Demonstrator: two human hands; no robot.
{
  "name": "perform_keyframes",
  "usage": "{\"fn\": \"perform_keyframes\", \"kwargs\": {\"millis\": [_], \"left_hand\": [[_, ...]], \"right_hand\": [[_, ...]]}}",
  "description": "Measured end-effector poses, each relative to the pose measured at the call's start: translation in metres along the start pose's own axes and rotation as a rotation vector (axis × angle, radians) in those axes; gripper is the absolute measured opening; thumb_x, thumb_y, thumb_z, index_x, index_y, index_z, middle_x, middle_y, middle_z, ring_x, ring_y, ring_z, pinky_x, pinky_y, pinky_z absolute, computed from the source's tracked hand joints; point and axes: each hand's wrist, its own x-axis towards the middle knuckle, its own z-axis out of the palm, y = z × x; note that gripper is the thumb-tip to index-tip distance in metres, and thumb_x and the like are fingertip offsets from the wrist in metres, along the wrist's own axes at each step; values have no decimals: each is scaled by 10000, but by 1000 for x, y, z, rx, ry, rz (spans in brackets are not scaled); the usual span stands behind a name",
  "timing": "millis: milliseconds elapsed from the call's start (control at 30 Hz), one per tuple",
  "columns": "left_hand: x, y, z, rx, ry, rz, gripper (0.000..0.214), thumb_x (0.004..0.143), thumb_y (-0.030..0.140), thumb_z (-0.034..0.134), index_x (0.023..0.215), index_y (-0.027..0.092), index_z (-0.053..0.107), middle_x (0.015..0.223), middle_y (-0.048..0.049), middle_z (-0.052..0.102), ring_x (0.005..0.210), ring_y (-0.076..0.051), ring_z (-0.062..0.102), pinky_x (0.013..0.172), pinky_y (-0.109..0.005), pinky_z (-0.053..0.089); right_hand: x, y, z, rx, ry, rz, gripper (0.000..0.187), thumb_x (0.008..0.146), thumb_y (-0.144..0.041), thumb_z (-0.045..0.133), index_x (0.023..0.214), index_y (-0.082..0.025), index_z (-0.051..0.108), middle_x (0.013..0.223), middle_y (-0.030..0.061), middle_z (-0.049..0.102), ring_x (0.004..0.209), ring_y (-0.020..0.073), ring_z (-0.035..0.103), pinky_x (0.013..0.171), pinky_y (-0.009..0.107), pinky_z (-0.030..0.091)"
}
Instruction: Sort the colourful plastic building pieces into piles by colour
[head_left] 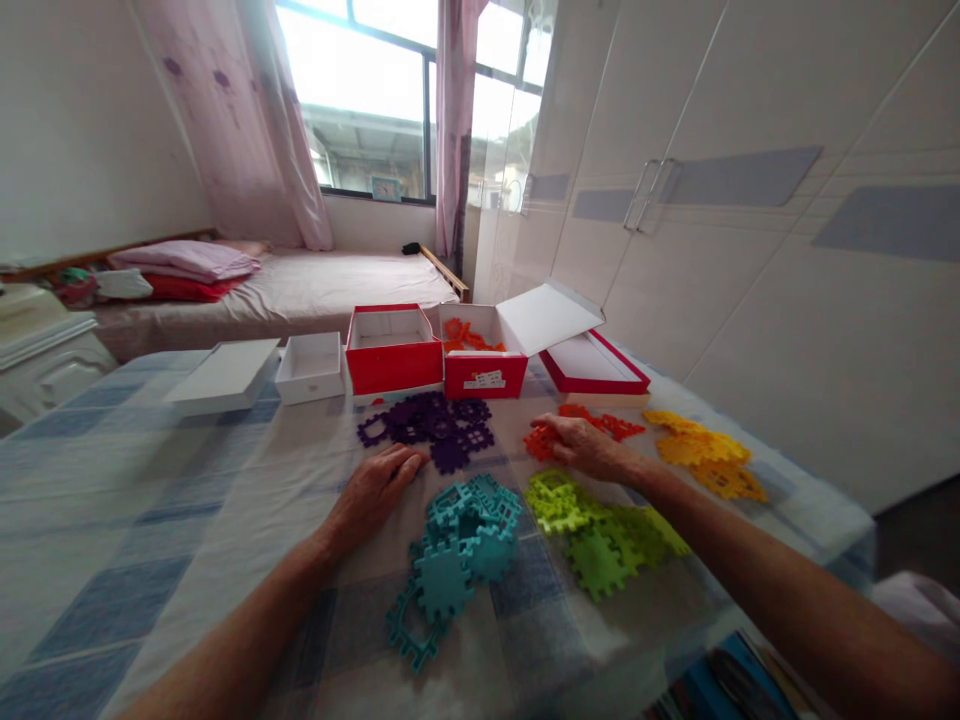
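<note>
My left hand (379,487) lies flat on the checked cloth (150,500), fingers stretched toward the purple plastic pieces (431,425), its fingertips at their near edge. My right hand (581,442) rests on the heap of orange-red pieces (616,426), fingers curled over one at the heap's left end. Between my forearms lie a teal pile (457,550) and a lime-green pile (592,525). A yellow pile (705,452) sits to the right.
Behind the piles stand a red box (394,362), a second red box (480,372) with orange pieces inside and its lid flap open, a red lid (592,368), and a white box (309,368) with its lid (225,375). A bed and wardrobes lie beyond.
</note>
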Motion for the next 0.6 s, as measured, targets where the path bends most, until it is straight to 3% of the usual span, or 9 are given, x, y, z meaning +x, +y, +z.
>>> {"fn": "perform_keyframes", "kwargs": {"millis": [167, 300, 467, 533, 600], "left_hand": [[-1, 2, 0, -11, -3, -15, 392, 909, 413, 332, 911, 192, 655, 879, -33, 650, 835, -177, 596, 778, -266, 439], [0, 2, -1, -21, -14, -19, 372, 917, 391, 330, 914, 191, 644, 906, -34, 641, 843, -172, 593, 789, -265, 433], [0, 1, 0, -32, -23, -18, 368, 924, 381, 323, 914, 197, 642, 915, -30, 643, 857, -172, 597, 789, -261, 435], [-1, 0, 0, -34, -16, -20, 370, 924, 386, 324, 920, 198, 643, 931, -32, 646, 866, -174, 597, 791, -262, 438], [-1, 1, 0, -32, -16, -23, 378, 923, 390, 321, 908, 195, 645, 923, -35, 649, 855, -175, 599, 782, -262, 442]], "right_hand": [[14, -5, -15, 234, 119, 112, 442, 736, -136, 467, 1173, -150, 532, 865, 42, 660, 677, 135, 601, 607, 240, 479], [70, -24, -39, 511, 256, 119, 369, 749, -136, 490, 1114, -137, 538, 909, 58, 666, 673, 129, 617, 581, 245, 518], [148, -41, -55, 387, 453, 223, 322, 792, -152, 509, 1112, -115, 528, 1019, 122, 649, 884, 188, 624, 795, 358, 509], [156, -44, -54, 314, 523, 225, 373, 776, -194, 556, 1136, -103, 532, 1160, 167, 578, 1073, 242, 545, 937, 416, 419], [144, -44, -49, 255, 563, 196, 389, 774, -209, 558, 1149, -106, 545, 1236, 169, 522, 1153, 247, 482, 1005, 403, 347]]}}
